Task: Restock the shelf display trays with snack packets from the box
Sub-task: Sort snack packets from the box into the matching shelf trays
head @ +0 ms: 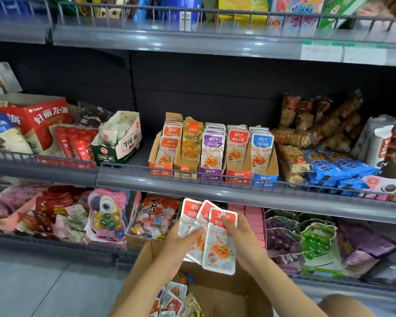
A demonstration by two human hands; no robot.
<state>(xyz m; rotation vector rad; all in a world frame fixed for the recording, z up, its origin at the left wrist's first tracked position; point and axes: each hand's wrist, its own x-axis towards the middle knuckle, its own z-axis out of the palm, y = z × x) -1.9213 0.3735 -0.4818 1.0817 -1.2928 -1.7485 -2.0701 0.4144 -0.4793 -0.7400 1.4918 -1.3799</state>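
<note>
Low at 6 o'clock, over the cardboard box (pixel 215 299), three fanned snack packets (pixel 218 248) are pinched in the left hand (pixel 181 245) grip, while the right hand (pixel 242 239) grip curls round the front one. These look like light, floppy, slippery foil pouches, best held by their flat sealed edges. The matching red tray (pixel 238 176) sits at 12 o'clock.

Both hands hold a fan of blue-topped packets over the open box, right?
No. The head view shows the packets are red-topped, not blue. The left hand and right hand do hold them fanned over the open box.
</note>
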